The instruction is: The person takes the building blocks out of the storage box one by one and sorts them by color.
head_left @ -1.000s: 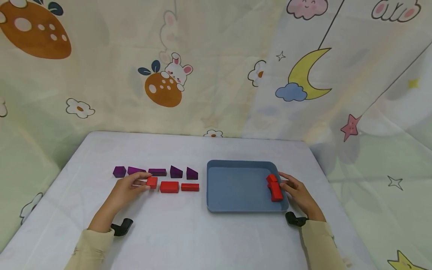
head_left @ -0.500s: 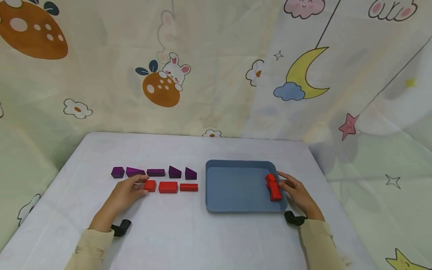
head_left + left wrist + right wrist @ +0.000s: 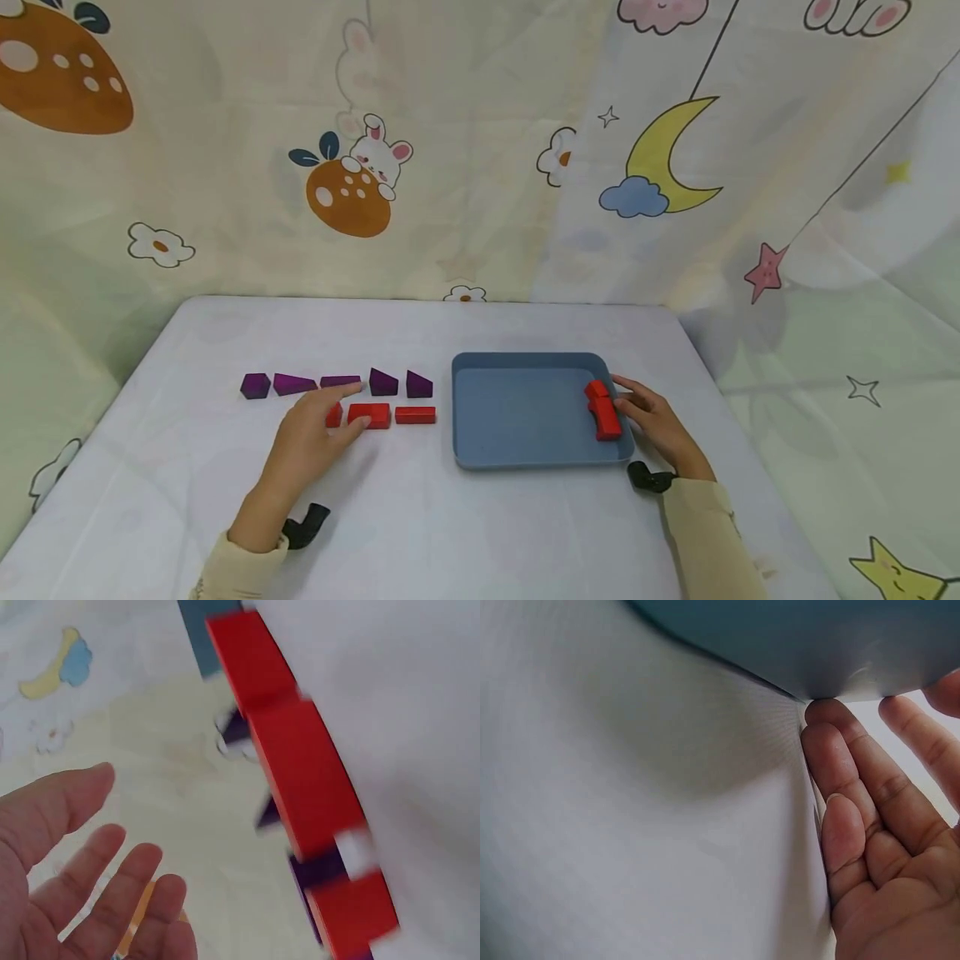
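My left hand (image 3: 311, 433) lies over the left end of the row of red blocks on the surface (image 3: 420, 517), fingers straight and spread, gripping nothing. The small red block (image 3: 334, 414) is partly covered by my fingers; the wider red block (image 3: 369, 415) lies just beside my fingertips, and the flat red block (image 3: 415, 414) is next in the row, toward the tray. In the left wrist view the open palm (image 3: 67, 885) faces the red row (image 3: 300, 787), apart from it. A row of purple blocks (image 3: 337, 384) lies just behind the red one.

My right hand (image 3: 651, 421) rests against the right edge of the blue tray (image 3: 525, 417), fingers extended and relaxed, holding nothing. Two red blocks (image 3: 602, 408) lie inside the tray along its right wall, just beside my fingertips. The right wrist view shows my fingers (image 3: 840, 772) touching the tray's outer wall (image 3: 795, 645).
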A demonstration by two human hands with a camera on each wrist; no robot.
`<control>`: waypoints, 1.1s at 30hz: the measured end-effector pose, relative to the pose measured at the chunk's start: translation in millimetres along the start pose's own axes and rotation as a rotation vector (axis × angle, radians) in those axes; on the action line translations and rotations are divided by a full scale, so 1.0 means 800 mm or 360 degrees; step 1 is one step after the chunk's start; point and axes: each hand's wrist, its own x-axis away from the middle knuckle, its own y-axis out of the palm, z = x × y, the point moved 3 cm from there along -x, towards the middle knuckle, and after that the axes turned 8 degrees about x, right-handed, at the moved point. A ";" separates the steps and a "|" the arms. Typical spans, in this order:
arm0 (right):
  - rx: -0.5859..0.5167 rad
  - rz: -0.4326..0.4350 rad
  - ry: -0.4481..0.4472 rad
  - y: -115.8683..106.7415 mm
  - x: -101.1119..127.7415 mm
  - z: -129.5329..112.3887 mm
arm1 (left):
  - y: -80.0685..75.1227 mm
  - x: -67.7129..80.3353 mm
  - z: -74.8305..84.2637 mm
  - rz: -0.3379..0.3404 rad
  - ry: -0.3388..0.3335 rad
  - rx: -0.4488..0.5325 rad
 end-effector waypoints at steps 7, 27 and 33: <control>-0.0019 0.0008 -0.0020 0.000 0.000 0.001 | 0.055 -0.009 0.043 -0.0040 0.0023 0.0241; 0.0021 0.0022 0.0007 0.002 0.003 -0.005 | 0.199 -0.049 0.115 -0.0331 0.0104 0.0929; 0.0026 0.0024 -0.0002 0.002 0.003 -0.007 | 0.238 -0.061 0.137 -0.0375 0.0086 0.1020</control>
